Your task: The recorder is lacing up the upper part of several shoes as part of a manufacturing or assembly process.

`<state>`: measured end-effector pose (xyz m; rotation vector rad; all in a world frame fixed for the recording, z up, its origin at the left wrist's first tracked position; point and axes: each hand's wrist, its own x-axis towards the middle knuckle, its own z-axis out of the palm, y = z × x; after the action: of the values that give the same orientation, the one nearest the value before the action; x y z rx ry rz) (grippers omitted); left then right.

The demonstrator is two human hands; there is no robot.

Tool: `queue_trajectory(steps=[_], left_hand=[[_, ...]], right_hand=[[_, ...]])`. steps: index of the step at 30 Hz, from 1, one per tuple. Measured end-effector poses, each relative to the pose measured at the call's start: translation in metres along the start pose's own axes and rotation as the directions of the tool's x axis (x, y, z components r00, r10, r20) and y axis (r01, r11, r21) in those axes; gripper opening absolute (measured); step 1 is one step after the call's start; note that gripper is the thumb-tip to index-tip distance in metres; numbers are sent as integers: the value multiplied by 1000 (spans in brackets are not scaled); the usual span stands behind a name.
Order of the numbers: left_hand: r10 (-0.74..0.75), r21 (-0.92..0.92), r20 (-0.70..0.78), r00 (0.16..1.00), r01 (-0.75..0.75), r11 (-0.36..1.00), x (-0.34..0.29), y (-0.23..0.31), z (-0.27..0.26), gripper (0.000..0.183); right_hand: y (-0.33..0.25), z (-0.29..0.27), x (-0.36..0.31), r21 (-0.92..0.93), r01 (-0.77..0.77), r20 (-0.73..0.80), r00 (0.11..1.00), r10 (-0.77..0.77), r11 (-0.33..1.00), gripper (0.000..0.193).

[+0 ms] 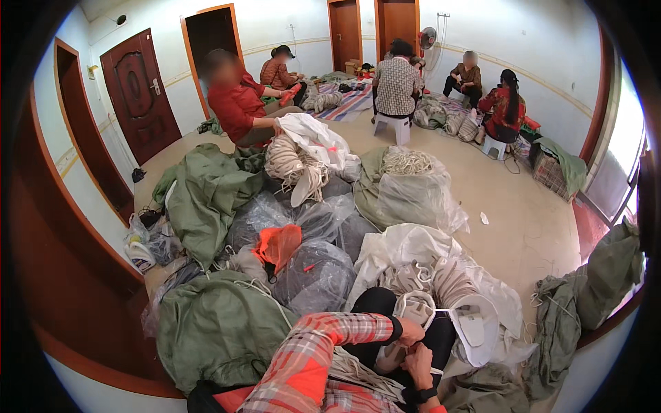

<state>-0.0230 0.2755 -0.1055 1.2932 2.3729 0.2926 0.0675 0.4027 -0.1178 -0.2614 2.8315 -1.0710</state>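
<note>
Between my black-clad knees rests a cream shoe upper. My left hand is closed above it, fingers pinched on what looks like a thin white lace. Just below, almost touching it, my right hand is also closed on the lace; a dark watch is on that wrist. The fingertips partly hide the strand. A bundle of loose cream laces lies across my lap. Right beyond my knees, a white sack lies opened around nested rows of beige shoe uppers.
Green cloth sacks and clear plastic bags crowd the floor left and ahead. A person in red handles another sack of uppers. Several people sit farther back, some on stools. More green cloth lies at right.
</note>
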Motion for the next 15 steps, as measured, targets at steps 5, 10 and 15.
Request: queue_trajectory(steps=[5, 10, 15], left_hand=[[6, 31, 193, 981, -13, 999, -13, 18, -48, 18], [108, 129, 86, 990, -119, 984, -7, 12, -25, 14], [108, 158, 127, 986, -128, 979, -9, 17, -20, 15]], right_hand=[[-26, -17, 5, 350, -274, 41, 960, 277, 896, 19], [-1, -12, 11, 169, -318, 188, 940, 286, 933, 23], [34, 31, 9, 250, -243, -13, 967, 254, 937, 21]])
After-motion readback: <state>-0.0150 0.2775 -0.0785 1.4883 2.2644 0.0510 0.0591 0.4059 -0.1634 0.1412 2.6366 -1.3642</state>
